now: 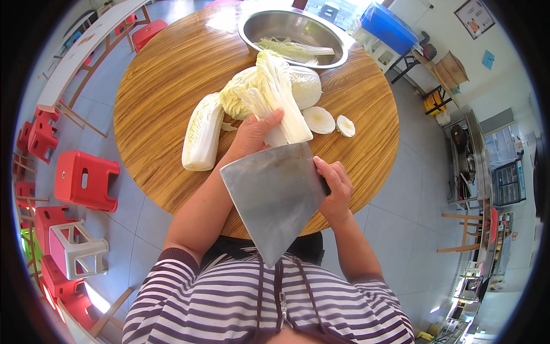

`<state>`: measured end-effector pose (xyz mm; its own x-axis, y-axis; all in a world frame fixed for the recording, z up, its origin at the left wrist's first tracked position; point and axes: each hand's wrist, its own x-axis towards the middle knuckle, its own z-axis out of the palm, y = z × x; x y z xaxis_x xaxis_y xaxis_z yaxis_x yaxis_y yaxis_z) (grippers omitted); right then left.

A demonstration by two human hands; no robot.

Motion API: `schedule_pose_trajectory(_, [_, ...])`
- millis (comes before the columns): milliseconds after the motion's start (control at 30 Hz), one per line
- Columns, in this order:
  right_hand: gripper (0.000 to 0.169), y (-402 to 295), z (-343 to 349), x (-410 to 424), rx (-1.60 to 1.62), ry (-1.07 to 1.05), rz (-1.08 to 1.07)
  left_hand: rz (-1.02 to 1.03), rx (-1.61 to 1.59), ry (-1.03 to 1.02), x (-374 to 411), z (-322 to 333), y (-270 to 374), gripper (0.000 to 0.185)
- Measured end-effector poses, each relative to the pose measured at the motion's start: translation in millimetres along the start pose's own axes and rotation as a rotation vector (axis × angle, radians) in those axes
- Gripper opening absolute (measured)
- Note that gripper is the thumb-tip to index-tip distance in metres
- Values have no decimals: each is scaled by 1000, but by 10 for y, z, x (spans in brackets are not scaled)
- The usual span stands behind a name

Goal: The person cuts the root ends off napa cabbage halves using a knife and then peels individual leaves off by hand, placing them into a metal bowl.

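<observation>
My left hand (257, 131) grips a piece of napa cabbage (285, 101) above the round wooden table. In my right hand (336, 187) is the handle of a wide metal cleaver (275, 193), its blade just below the cut end of the cabbage; whether they touch is unclear. A pale cabbage piece (202, 135) lies left of my left hand. Behind the held piece are leafy yellow cabbage (234, 96) and another cabbage portion (307, 86). Two cut cabbage base slices (319, 120) (345, 126) rest to the right. Loose leaves (296, 50) lie in a steel basin.
The steel basin (244, 36) stands at the far side of the round wooden table (159, 94). Red plastic stools (81, 180) and a white stool (77, 249) are on the left, near a long table (86, 47). A blue container (389, 26) is beyond, with metal shelving (481, 155) at right.
</observation>
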<state>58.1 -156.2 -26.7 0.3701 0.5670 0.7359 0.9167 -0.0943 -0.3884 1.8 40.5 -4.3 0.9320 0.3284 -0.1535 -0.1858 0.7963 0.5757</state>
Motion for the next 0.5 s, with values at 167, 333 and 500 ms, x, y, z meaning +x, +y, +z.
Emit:
schedule_pose_trajectory(167, [47,41,-7,-1,-12,-15,15,-29,15,-8,16,-44,-8,38])
schedule_pose_trajectory(333, [47,49,1,-9,-18,-9,17,-46,43,13,10,-45,2,37])
schedule_pose_trajectory(500, [47,52,15,3,-23,2,11,-51,57,5,33,-84,0,36])
